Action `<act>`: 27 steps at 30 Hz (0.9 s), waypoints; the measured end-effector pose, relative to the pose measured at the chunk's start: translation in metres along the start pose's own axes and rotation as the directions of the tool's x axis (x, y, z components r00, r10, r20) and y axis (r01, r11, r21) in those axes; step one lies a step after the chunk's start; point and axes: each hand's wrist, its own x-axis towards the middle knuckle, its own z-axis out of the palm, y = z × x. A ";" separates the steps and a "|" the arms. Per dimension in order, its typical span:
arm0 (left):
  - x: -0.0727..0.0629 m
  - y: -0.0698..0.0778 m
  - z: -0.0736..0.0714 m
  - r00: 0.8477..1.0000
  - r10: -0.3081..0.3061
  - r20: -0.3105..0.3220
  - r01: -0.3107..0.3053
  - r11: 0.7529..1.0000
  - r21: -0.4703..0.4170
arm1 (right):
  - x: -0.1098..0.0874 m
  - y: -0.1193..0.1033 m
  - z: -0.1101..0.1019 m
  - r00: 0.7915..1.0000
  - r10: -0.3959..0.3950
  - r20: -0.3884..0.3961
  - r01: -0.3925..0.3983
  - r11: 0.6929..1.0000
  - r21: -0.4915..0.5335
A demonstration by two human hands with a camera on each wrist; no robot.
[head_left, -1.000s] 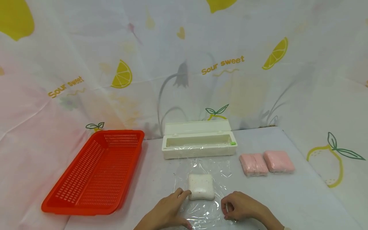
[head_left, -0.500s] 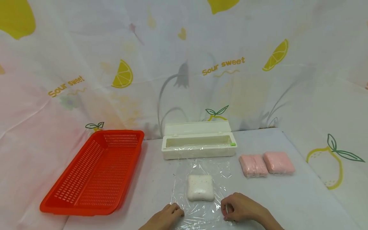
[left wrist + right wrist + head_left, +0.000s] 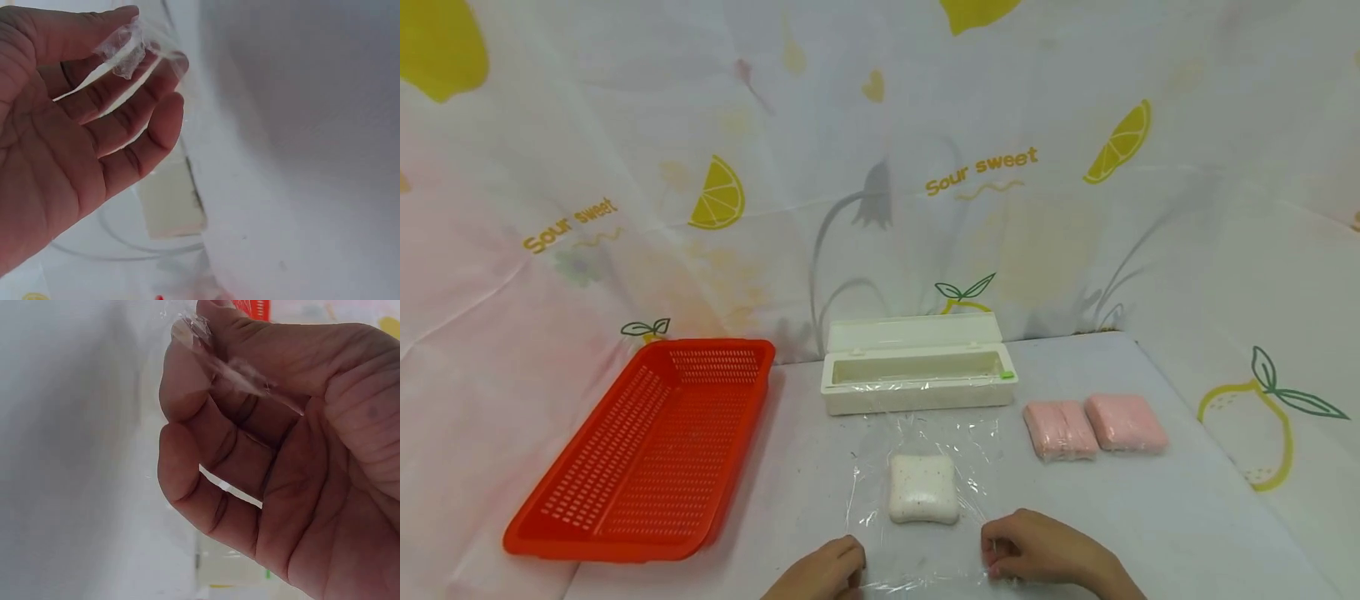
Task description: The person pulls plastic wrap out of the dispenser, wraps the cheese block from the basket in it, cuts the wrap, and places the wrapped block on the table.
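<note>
On a sheet of clear cling film (image 3: 917,554) lies a white, speckled, pillow-shaped block (image 3: 922,490); its material I cannot tell. My left hand (image 3: 823,571) holds the film's near left corner, and in the left wrist view a crumpled bit of film (image 3: 128,56) sits between thumb and fingers. The near right corner is pinched by my right hand (image 3: 1045,546); the right wrist view shows bunched film (image 3: 240,376) at the thumb and curled fingers. Behind the block, the film's far end runs to a white cling film dispenser (image 3: 921,398) with its lid raised.
Two pink film-wrapped blocks (image 3: 1062,430) (image 3: 1126,422) lie side by side at the right. A red perforated plastic basket (image 3: 718,533) stands at the left. A green slider (image 3: 1007,375) sits at the dispenser's right end. Lemon-printed cloth hangs behind the white table.
My left hand has moved from beside the white block back to the film's near left corner. The near edge of the film now looks straighter and smoother. My right hand has barely moved.
</note>
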 end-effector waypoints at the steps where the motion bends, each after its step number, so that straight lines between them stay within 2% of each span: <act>1: -0.002 0.003 -0.004 1.000 -0.020 0.004 0.020 0.999 -0.039 | -0.002 -0.003 -0.002 1.000 -0.020 -0.009 0.020 1.000 -0.001; 4: -0.006 0.009 -0.017 0.999 -0.043 -0.007 0.042 0.992 -0.121 | -0.006 -0.012 -0.010 0.996 -0.077 -0.042 0.076 0.997 -0.020; 7: -0.008 0.013 -0.030 0.998 -0.029 -0.048 0.020 0.987 -0.161 | -0.009 -0.021 -0.018 0.990 -0.115 -0.079 0.113 0.993 -0.035; 10: -0.008 0.015 -0.041 0.993 0.017 -0.115 -0.042 0.976 -0.213 | -0.011 -0.029 -0.027 0.982 -0.145 -0.125 0.140 0.989 -0.043; 13: -0.005 0.015 -0.051 0.977 0.088 -0.195 -0.135 0.962 -0.239 | -0.011 -0.035 -0.036 0.970 -0.164 -0.179 0.157 0.986 -0.055; 14: -0.003 0.014 -0.054 0.966 0.124 -0.226 -0.177 0.957 -0.229 | -0.010 -0.036 -0.039 0.966 -0.165 -0.198 0.156 0.986 -0.059; 17: 0.005 0.012 -0.059 0.948 0.148 -0.283 -0.221 0.944 -0.244 | -0.006 -0.035 -0.046 0.956 -0.145 -0.254 0.130 0.989 -0.074; 21: 0.018 0.008 -0.061 0.951 0.052 -0.305 -0.164 0.920 -0.356 | 0.004 -0.030 -0.050 0.944 -0.095 -0.316 0.077 0.995 -0.069; 24: 0.033 0.002 -0.058 0.954 -0.053 -0.295 -0.083 0.898 -0.431 | 0.012 -0.023 -0.051 0.935 -0.053 -0.350 0.029 0.997 -0.074; 27: 0.048 -0.006 -0.053 0.948 -0.141 -0.286 -0.007 0.886 -0.463 | 0.019 -0.018 -0.052 0.926 -0.009 -0.377 -0.024 0.996 -0.082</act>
